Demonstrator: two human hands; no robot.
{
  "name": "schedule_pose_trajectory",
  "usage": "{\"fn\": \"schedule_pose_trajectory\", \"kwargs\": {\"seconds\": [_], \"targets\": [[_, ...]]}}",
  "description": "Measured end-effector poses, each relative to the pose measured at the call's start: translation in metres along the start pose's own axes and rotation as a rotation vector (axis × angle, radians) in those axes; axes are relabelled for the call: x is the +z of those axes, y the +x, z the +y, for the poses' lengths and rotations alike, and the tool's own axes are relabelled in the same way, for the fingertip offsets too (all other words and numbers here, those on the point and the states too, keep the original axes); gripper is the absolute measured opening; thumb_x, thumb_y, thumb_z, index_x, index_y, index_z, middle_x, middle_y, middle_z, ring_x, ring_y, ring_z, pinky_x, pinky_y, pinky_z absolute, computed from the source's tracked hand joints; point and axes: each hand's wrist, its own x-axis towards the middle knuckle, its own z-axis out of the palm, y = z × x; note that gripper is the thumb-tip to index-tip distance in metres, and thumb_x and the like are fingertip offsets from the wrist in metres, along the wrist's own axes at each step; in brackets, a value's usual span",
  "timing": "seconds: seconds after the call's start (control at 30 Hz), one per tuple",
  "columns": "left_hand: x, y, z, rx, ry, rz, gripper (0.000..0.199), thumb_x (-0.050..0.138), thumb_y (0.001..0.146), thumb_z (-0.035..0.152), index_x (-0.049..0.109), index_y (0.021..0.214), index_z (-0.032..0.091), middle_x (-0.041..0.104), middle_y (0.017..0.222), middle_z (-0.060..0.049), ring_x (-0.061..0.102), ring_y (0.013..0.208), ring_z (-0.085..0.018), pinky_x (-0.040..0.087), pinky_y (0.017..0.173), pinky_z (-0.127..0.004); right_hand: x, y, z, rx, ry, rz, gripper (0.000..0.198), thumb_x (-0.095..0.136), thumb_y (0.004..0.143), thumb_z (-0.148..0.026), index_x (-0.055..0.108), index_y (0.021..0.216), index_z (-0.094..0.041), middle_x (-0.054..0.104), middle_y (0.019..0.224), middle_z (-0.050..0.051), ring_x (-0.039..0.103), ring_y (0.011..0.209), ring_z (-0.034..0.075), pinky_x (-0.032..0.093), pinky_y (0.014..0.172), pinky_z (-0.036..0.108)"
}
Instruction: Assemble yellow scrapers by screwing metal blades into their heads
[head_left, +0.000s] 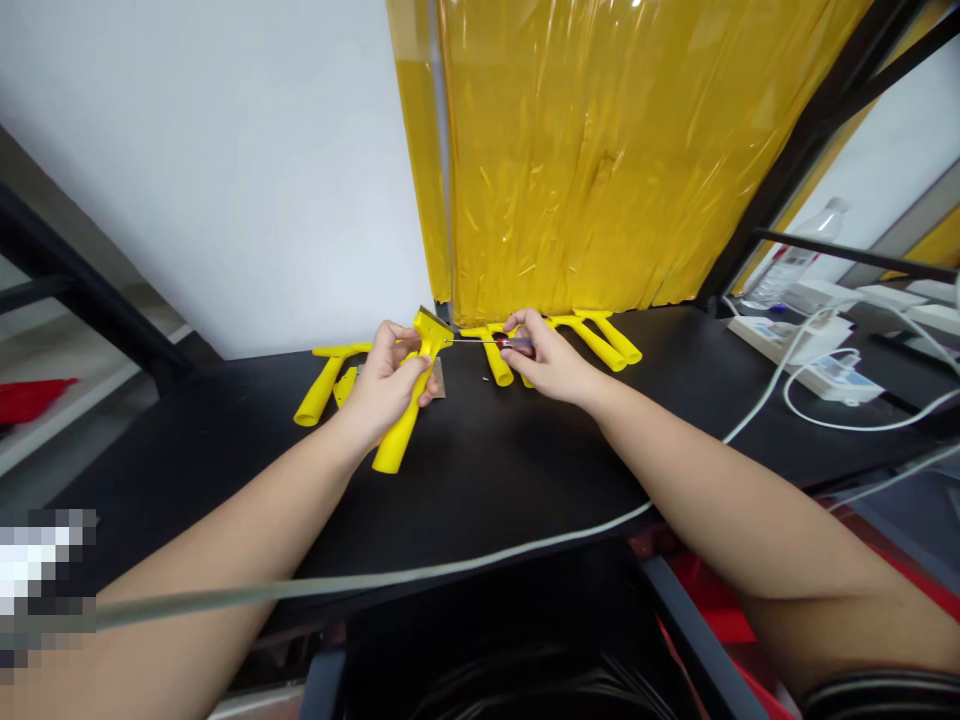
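My left hand (394,385) is closed around the neck of a yellow scraper (403,425), tilted with its hollow handle end toward me and its blade end up and away. In my right hand (551,360) is a screwdriver (516,346) with a dark, partly clear handle. Its thin shaft points left, and the tip meets the scraper's head or lies right beside it. Behind my left hand, another yellow scraper (319,390) lies on the black table (510,470). Several more yellow scrapers (600,342) lie along the back edge, partly hidden by my right hand.
A white cable (480,552) runs across the table's front edge and loops at the right. White power strips (810,360) and a clear plastic bottle (802,255) stand at the right. Yellow plastic sheeting (600,160) and a white panel (300,180) border the back.
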Motion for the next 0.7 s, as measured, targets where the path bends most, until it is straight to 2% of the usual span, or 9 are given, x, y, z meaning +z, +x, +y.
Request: {"fn": "schedule_pose_trajectory", "kwargs": {"seconds": [0.07,0.13,0.23,0.3,0.43,0.5,0.57,0.63,0.7], "targets": [[-0.0005,0.0002,-0.0001,0.008,0.004,0.000,0.035,0.064,0.083,0.020,0.036,0.103,0.027,0.053,0.085,0.007,0.060,0.052,-0.008,0.042,0.045,-0.020,0.0006,0.0012,0.0023,-0.025,-0.039,0.034,0.020,0.061,0.096,-0.039,0.054,0.107,-0.023,0.064,0.089,0.000,0.054,0.072,0.015,0.043,0.070,0.030],[-0.0002,0.0001,0.0000,0.019,0.007,-0.006,0.035,0.065,0.082,0.020,0.036,0.102,0.027,0.052,0.087,0.007,0.059,0.051,-0.007,0.042,0.044,-0.020,-0.0007,0.0034,0.0034,0.028,-0.095,0.063,0.020,0.058,0.099,-0.041,0.057,0.095,-0.021,0.066,0.090,0.003,0.056,0.075,0.016,0.043,0.071,0.030],[0.0008,-0.0006,0.0006,0.031,0.011,-0.019,0.035,0.065,0.082,0.021,0.036,0.101,0.026,0.052,0.092,0.006,0.059,0.051,-0.006,0.041,0.044,-0.020,-0.0030,0.0049,0.0025,0.141,-0.141,0.008,0.043,0.046,0.104,-0.051,0.059,0.078,-0.020,0.060,0.073,0.002,0.053,0.067,0.017,0.040,0.067,0.031],[0.0010,-0.0009,0.0011,0.028,0.014,-0.014,0.035,0.065,0.082,0.021,0.036,0.101,0.026,0.052,0.093,0.006,0.059,0.051,-0.006,0.041,0.044,-0.020,-0.0028,0.0037,0.0013,0.101,-0.110,-0.020,0.041,0.046,0.103,-0.052,0.059,0.082,-0.020,0.059,0.073,0.001,0.052,0.065,0.016,0.040,0.066,0.031],[0.0005,-0.0008,0.0017,0.005,0.027,0.022,0.035,0.065,0.082,0.021,0.036,0.102,0.026,0.053,0.090,0.006,0.059,0.053,-0.007,0.043,0.045,-0.020,0.0003,0.0013,-0.0001,-0.058,-0.059,0.001,0.024,0.061,0.096,-0.043,0.053,0.107,-0.023,0.063,0.087,0.000,0.052,0.071,0.016,0.043,0.069,0.029],[0.0005,-0.0005,0.0015,0.006,0.020,0.014,0.036,0.065,0.082,0.021,0.036,0.102,0.026,0.053,0.089,0.006,0.059,0.052,-0.007,0.042,0.045,-0.020,0.0004,0.0021,-0.0004,-0.022,-0.124,0.059,0.022,0.058,0.097,-0.045,0.054,0.098,-0.023,0.064,0.085,0.001,0.053,0.073,0.017,0.043,0.069,0.030],[0.0007,-0.0003,0.0009,0.015,0.014,-0.006,0.036,0.066,0.081,0.021,0.036,0.102,0.026,0.053,0.090,0.006,0.059,0.051,-0.007,0.042,0.044,-0.020,-0.0007,0.0036,-0.0007,0.049,-0.184,0.077,0.033,0.051,0.101,-0.050,0.056,0.084,-0.021,0.062,0.078,0.003,0.053,0.071,0.017,0.041,0.068,0.031],[0.0007,0.0001,0.0002,0.023,0.013,-0.022,0.036,0.066,0.081,0.021,0.036,0.101,0.026,0.053,0.092,0.006,0.059,0.049,-0.006,0.041,0.044,-0.021,-0.0018,0.0041,-0.0012,0.108,-0.201,0.030,0.047,0.042,0.104,-0.054,0.056,0.074,-0.020,0.059,0.071,0.003,0.052,0.066,0.017,0.039,0.066,0.031],[0.0003,0.0004,-0.0003,0.026,0.013,-0.019,0.036,0.066,0.081,0.021,0.036,0.101,0.026,0.053,0.093,0.006,0.059,0.049,-0.006,0.041,0.043,-0.021,-0.0017,0.0030,-0.0022,0.086,-0.173,-0.017,0.044,0.044,0.103,-0.054,0.059,0.080,-0.020,0.058,0.070,0.002,0.052,0.065,0.017,0.038,0.065,0.030]]}}
